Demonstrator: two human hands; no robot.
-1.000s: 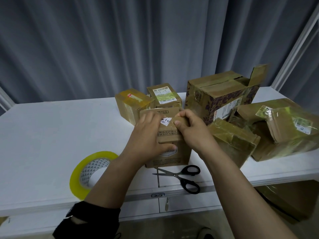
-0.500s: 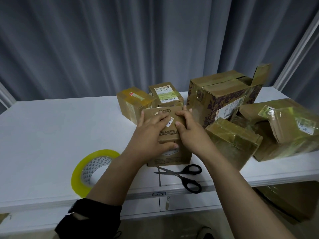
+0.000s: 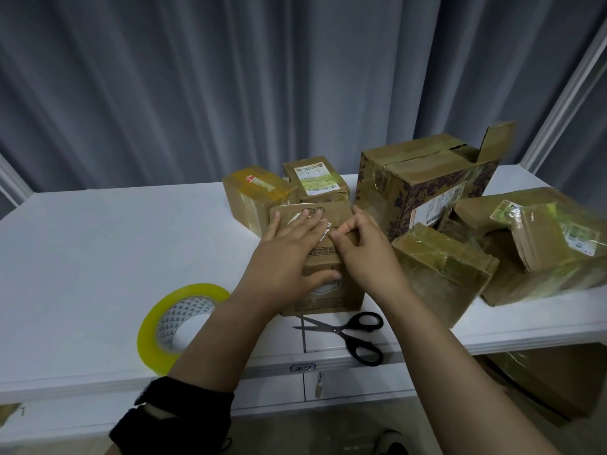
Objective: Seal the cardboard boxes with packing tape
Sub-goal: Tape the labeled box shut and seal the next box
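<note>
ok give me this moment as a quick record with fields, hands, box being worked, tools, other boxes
left hand: flat on top of the small box, fingers spread
right hand: fingertips pressing on the small box's top beside the left hand
small box: upright near the front of the white table, flaps held down
tape roll: yellow, on the table left of the left forearm, not in hand
scissors: black handles, on the table just in front of the small box, blades slightly apart
other boxes: several behind and to the right; the large box has one flap standing up
</note>
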